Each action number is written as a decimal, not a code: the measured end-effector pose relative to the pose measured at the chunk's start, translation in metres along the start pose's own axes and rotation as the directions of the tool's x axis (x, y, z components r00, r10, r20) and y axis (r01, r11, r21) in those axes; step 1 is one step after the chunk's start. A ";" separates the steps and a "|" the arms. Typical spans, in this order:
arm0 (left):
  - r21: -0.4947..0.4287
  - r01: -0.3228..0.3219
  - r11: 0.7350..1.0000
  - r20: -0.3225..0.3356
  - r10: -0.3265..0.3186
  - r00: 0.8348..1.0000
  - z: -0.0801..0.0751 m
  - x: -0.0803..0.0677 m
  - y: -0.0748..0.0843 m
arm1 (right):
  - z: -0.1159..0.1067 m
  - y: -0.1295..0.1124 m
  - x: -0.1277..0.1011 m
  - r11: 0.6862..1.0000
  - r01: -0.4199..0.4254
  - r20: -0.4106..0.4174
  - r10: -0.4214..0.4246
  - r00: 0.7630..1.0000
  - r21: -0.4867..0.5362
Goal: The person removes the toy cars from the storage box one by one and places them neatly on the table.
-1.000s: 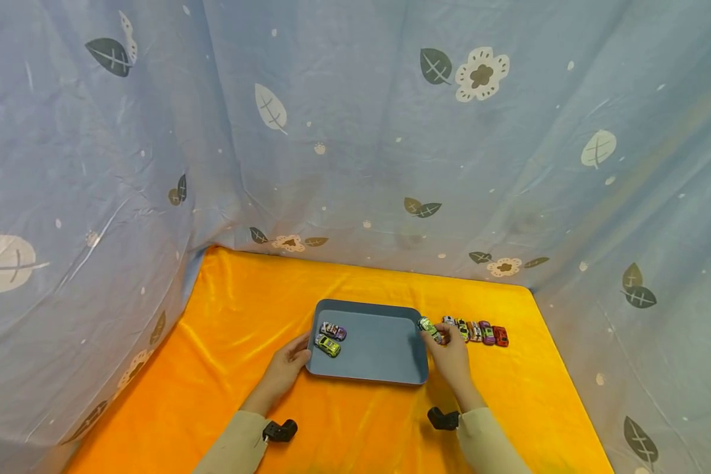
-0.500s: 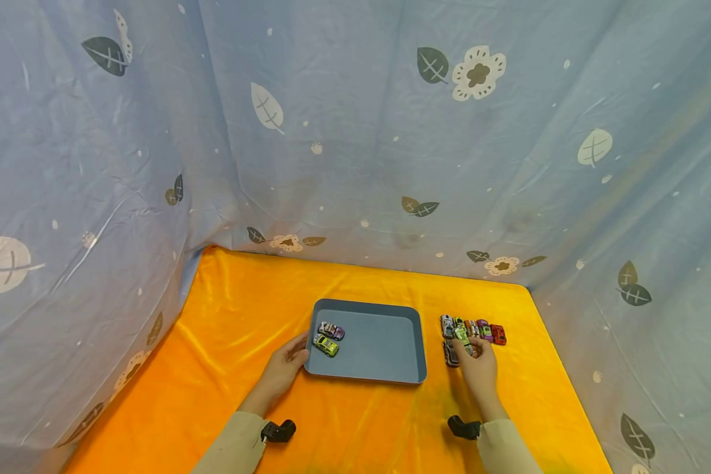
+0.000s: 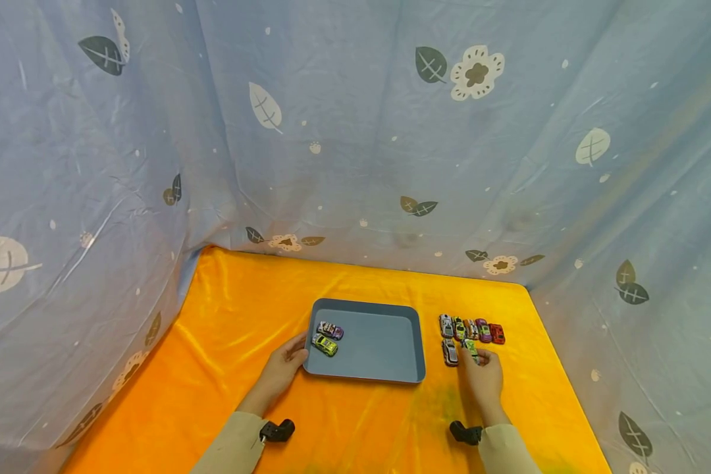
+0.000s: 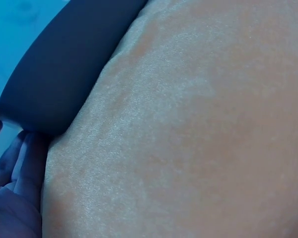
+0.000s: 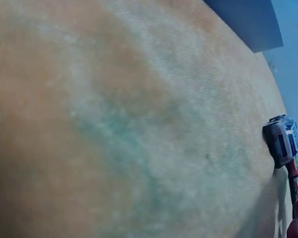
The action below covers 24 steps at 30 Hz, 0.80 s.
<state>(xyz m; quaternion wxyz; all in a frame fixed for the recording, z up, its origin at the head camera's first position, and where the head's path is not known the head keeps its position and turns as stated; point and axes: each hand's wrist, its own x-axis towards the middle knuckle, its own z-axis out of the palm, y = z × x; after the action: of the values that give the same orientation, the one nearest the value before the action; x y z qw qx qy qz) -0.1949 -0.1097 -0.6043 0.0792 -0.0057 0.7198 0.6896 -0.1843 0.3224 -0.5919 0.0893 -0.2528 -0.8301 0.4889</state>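
Note:
A grey-blue tray (image 3: 385, 368) lies on the orange cloth (image 3: 243, 309). Inside it, at the left end, sit a purple toy car (image 3: 330, 330) and a yellow-green toy car (image 3: 324, 344). My left hand (image 3: 296, 353) grips the tray's left rim; in the left wrist view its fingers (image 4: 15, 168) lie under the dark tray (image 4: 64, 64). My right hand (image 3: 476, 357) pinches a green toy car (image 3: 470, 348) down on the cloth beside a grey toy car (image 3: 449, 351), which the right wrist view also shows as a grey car (image 5: 283, 144). Behind them stands a row of several toy cars (image 3: 471, 329).
Blue sheets printed with leaves and flowers (image 3: 355, 145) hang close around the back and both sides. The orange cloth's right edge (image 3: 563, 368) lies just beyond the cars. A black wrist camera (image 3: 277, 430) shows on the left arm and another wrist camera (image 3: 465, 433) on the right.
My right hand carried the green car from the tray's right rim over to the cars and lowered it beside the grey car. The left hand stayed on the tray.

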 end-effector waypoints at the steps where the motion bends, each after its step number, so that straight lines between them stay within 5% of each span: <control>1: 0.004 -0.002 1.000 -0.001 0.002 1.000 0.000 0.000 0.000 | 0.001 0.001 0.000 1.000 -0.003 0.001 0.003 1.000 -0.007; 24: -0.006 0.015 1.000 0.003 -0.015 1.000 0.000 0.000 -0.001 | 0.010 0.002 0.002 0.990 0.010 -0.025 -0.014 1.000 -0.139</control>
<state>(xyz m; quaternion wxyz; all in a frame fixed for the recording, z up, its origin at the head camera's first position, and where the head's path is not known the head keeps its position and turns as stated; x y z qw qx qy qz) -0.1947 -0.1095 -0.6050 0.0852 -0.0104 0.7175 0.6913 -0.1893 0.3167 -0.5987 0.0850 -0.2596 -0.8625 0.4260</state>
